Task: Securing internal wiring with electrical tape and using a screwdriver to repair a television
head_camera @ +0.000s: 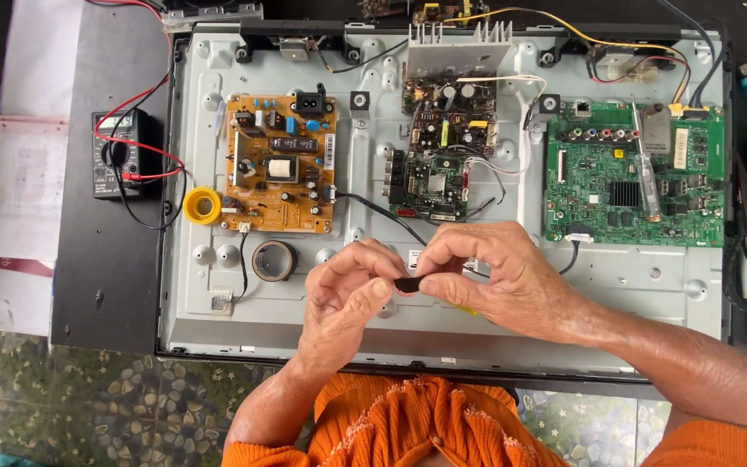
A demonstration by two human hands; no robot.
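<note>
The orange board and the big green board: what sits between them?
In the head view, between the orange board and the green board sit two smaller circuit boards, one above the other, topped by a silver heatsink, on the metal panel.

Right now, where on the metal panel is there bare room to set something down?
Bare metal runs along the panel's lower left, below the tape roll, and at lower right under the green board. A strip between the orange board and middle boards is free. Both hands, left and right, pinching a black piece, crowd the centre.
</note>
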